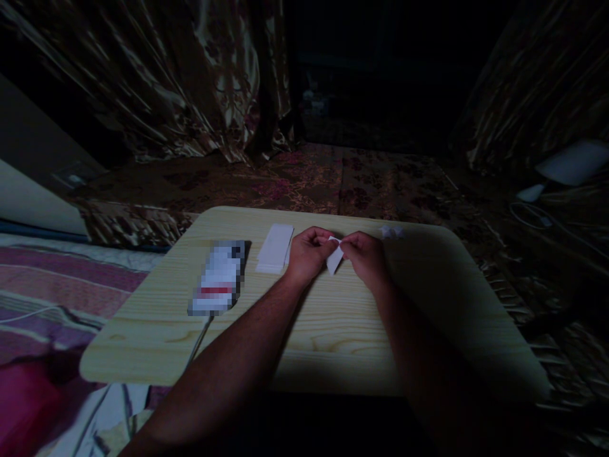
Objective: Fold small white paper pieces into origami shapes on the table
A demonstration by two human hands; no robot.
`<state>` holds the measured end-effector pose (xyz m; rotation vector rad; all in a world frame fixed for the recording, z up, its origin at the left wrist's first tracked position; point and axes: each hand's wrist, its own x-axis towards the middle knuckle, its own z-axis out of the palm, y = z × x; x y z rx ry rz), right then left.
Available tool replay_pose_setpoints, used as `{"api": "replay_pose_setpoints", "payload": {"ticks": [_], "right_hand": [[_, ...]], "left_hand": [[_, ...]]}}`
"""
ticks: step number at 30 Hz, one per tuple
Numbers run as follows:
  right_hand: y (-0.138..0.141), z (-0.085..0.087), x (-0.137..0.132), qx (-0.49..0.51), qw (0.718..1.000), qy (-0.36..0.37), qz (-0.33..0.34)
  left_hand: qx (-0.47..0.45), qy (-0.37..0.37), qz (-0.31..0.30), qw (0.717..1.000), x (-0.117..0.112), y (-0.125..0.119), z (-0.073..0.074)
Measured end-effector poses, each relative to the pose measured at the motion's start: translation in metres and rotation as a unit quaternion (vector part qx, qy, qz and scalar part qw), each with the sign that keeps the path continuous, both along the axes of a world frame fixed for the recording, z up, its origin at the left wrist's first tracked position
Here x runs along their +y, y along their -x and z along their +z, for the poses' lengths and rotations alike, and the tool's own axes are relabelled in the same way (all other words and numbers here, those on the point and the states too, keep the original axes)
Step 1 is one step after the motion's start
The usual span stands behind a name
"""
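Between my two hands is a small white piece of folded paper (pixel 335 260), its pointed lower end hanging below the fingers. My left hand (pixel 309 252) pinches its left side, fingers curled. On the other side, my right hand (pixel 365 252) grips the upper right part between thumb and fingers. The fingertips nearly meet and hide the paper's top. Just left of my left hand lies a stack of white paper strips (pixel 275 247) on the light wooden table (pixel 328 336). Beyond my right hand sit small white folded paper pieces (pixel 392 232), too dim to make out exactly.
A blurred-out phone-like object (pixel 217 278) with a cable (pixel 198 339) lies on the table's left side. Striped bedding (pixel 61 279) is at the left. Patterned curtains (pixel 228 82) hang behind. A white lamp-like object (pixel 573 164) stands at the far right.
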<state>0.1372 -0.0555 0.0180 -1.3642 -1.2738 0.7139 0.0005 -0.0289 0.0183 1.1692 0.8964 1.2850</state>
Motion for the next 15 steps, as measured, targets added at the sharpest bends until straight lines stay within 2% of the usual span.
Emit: {"api": "replay_pose_setpoints", "payload": {"ticks": [8, 15], "right_hand": [[-0.0005, -0.0005, -0.0011, -0.018, 0.999, -0.036, -0.016], [-0.0002, -0.0013, -0.0014, -0.038, 0.999, -0.034, -0.017]], "left_hand": [[-0.036, 0.025, -0.033, 0.998, 0.0021, -0.0004, -0.0044], [-0.059, 0.031, -0.035, 0.997, 0.0030, -0.0004, -0.0039]]}}
